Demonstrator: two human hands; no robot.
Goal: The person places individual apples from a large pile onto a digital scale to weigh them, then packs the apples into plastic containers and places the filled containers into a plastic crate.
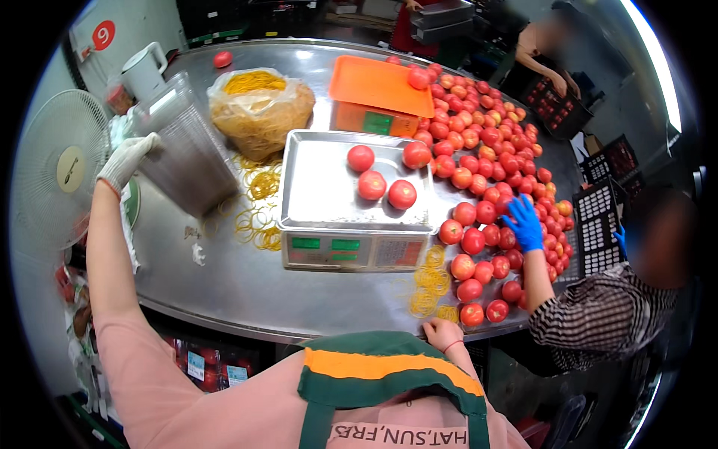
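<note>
My left hand [130, 157], in a white knit glove, is at the near upper edge of a tall stack of clear plastic trays [188, 151]; the stack is tilted and slightly blurred. Bare and partly hidden by my apron, my right hand [443, 332] rests at the table's front edge beside yellow rubber bands [431, 289]; its fingers look curled. Before me stands a digital scale [353, 251] with a metal tray [320, 179] holding several red tomatoes [372, 185]. More rubber bands [263, 182] lie left of the scale.
Many loose tomatoes [507, 163] cover the table's right side, where a co-worker's blue-gloved hand [524, 224] reaches in. An orange scale [381, 87] and a bag of rubber bands [261, 112] stand behind. A fan [61, 168] and a white kettle [145, 70] are at left.
</note>
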